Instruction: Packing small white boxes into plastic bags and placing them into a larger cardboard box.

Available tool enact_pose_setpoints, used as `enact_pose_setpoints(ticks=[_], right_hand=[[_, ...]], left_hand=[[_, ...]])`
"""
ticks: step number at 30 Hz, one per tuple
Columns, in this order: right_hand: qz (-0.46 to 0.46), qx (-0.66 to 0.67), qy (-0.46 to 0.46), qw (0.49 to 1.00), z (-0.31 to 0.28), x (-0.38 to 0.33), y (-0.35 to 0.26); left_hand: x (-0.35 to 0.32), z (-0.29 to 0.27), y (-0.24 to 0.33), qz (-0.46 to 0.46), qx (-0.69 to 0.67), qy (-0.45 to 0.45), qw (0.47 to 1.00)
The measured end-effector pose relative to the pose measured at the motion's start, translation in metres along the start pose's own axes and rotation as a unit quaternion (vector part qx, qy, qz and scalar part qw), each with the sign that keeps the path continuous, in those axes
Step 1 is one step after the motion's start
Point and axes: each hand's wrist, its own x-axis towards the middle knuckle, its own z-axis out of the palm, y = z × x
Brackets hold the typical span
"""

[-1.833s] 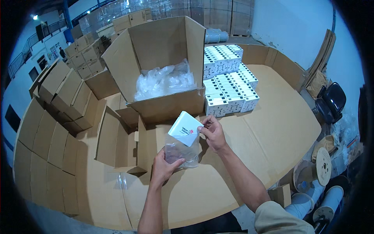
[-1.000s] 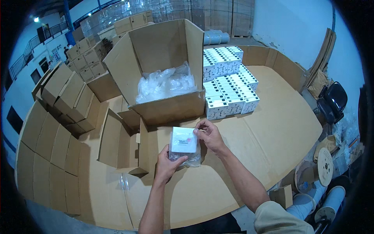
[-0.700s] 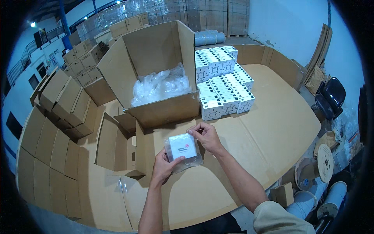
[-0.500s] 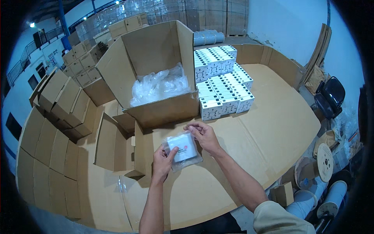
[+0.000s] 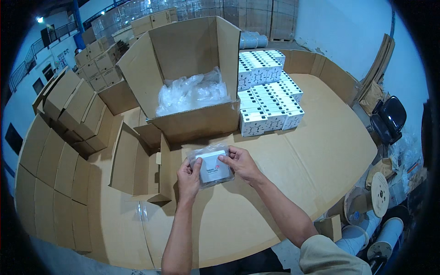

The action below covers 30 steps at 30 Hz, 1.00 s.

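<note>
- Right hand [image 5: 244, 166] is shifting since the earlier frame: its thumb is now pressing on the upper right of the white box [image 5: 213, 169], no longer pinching at the bag's upper edge. Left thumb is sliding toward the upper left.
- White box is lying in a clear bag [image 5: 209, 149], held over the near part of the desk [image 5: 327, 137], centre of the frame; loose plastic is showing past its upper side.
- Left hand [image 5: 187, 179]: fingers are gripping bag and box from the left, thumb on top. Right-hand fingers are gripping likewise from the right. What they are doing underneath, cannot tell.
- Step in hand, my judgement: box is already sitting inside the bag, and both hands are handling the plastic's upper end.
- Next move seems to be calling for a steady hold on the box while the fingers are managing that loose plastic without creasing it badly.
- Tall carton [image 5: 197, 122] is standing at upper centre, holding crumpled clear plastic [image 5: 193, 95]; white patterned boxes [image 5: 270, 103] are standing stacked just right of it. Smaller carton [image 5: 123, 162] is sitting left of the hands.
</note>
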Motion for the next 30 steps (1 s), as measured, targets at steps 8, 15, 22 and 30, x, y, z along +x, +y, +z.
enact_pose_setpoints(ticks=[8, 15, 22, 30], right_hand=[[0.007, -0.013, 0.029, 0.999, -0.002, 0.0, 0.005], [0.0, 0.056, 0.03, 0.998, -0.002, -0.001, 0.005], [-0.018, 0.053, -0.006, 0.998, 0.003, -0.004, -0.01], [-0.01, 0.009, -0.061, 0.998, -0.001, -0.007, -0.015]], left_hand=[[0.001, 0.002, -0.001, 0.062, 0.02, 0.024, 0.998], [-0.005, 0.003, 0.011, 0.022, 0.007, 0.025, 0.999], [0.001, -0.002, 0.005, 0.054, -0.039, 0.012, 0.998], [-0.005, -0.001, 0.017, 0.023, -0.036, -0.07, 0.997]])
